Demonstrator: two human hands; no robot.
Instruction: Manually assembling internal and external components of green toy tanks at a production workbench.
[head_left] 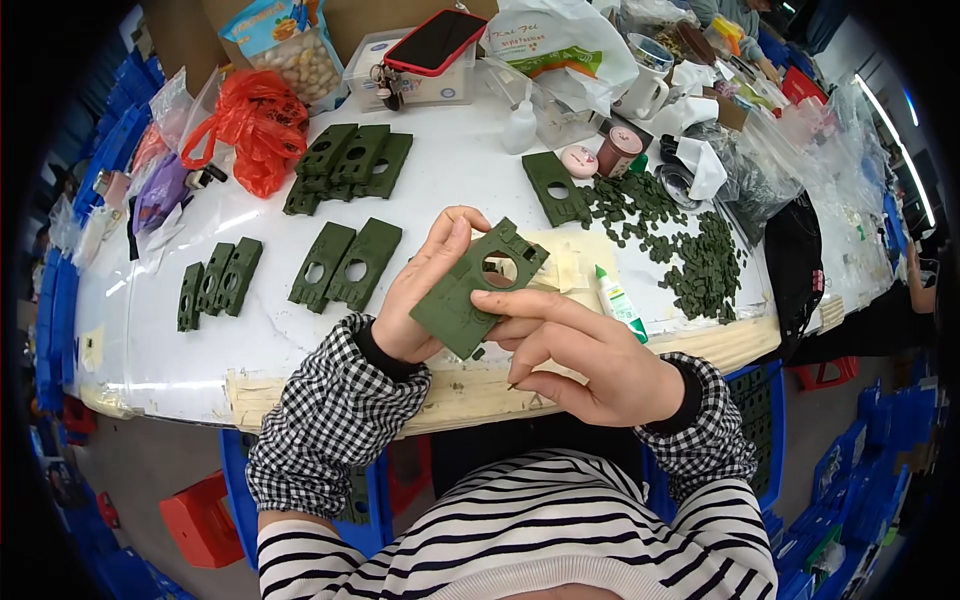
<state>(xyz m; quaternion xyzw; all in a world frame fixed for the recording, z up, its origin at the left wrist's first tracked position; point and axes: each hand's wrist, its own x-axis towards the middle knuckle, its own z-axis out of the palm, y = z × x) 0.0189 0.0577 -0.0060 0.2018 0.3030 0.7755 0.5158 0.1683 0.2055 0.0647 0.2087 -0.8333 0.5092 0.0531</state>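
Note:
My left hand (418,300) grips a dark green plastic toy tank hull plate (462,298), which is tilted and has a round hole near its upper end. On the face of this plate rests the index finger of my right hand (590,355). The other right fingers are curled with the thumb below; a tiny dark bit shows at the thumb tip, too small to name. Beneath my hands lies a pale yellowish sheet (600,250). Beside it is a green and white glue tube (620,305). Many small green plastic pieces (700,265) are heaped to the right.
More hull plates (345,265) lie left of my hands, with a stack (350,165) behind. One single plate (556,190) sits near the heap. A red plastic bag (250,130), a phone (436,42) on a clear box, and a white dropper bottle (520,125) stand farther back.

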